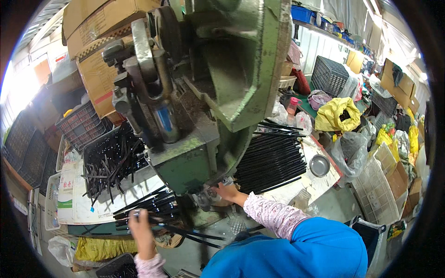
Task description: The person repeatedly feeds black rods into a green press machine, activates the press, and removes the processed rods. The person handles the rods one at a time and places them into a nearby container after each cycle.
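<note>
A green press machine (176, 167) with a worn metal head stands in front of me. My right hand (226, 192) reaches to the low metal tooling (202, 198) under it; the machine partly hides the fingertips, and I cannot tell what they hold. On the left, my left hand (140, 228) is slightly blurred, its fingers curled in beside a loose bundle of thin black rods (160, 204). A few black rods (192, 234) stretch from near that hand toward my body. What sits between its fingers is too small to make out.
Many black rods (271, 162) lie in rows on the right of the table, near a round metal bowl (319, 165). A dark crate of short black pieces (116, 157) stands left. Cardboard boxes (99, 78) rise behind it. A white plastic crate (378, 190) and bags fill the right.
</note>
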A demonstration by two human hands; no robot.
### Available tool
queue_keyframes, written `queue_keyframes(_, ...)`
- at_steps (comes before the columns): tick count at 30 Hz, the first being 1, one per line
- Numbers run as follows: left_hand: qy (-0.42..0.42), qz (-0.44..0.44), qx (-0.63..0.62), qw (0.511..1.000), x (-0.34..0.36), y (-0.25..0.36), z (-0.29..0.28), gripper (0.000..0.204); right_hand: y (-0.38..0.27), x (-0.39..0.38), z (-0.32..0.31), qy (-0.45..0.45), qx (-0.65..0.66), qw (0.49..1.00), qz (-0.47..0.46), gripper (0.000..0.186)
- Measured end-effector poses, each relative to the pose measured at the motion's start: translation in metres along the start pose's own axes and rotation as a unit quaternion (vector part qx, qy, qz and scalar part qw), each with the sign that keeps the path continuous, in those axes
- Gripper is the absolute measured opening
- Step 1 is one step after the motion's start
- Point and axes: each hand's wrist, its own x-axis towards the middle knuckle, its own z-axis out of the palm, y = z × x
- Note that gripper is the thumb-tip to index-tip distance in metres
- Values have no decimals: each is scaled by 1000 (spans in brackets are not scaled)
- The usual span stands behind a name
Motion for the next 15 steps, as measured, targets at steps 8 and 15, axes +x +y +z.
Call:
queue_keyframes(8, -124, -197, -424, 875, -21, -12, 110, 23, -49, -24, -33, -72, 516, 817, 249, 43)
queue_keyframes(15, -105, -214, -422, 875, -4, 1, 122, 20, -62, -39, -43, -68, 261, 957, 103, 12)
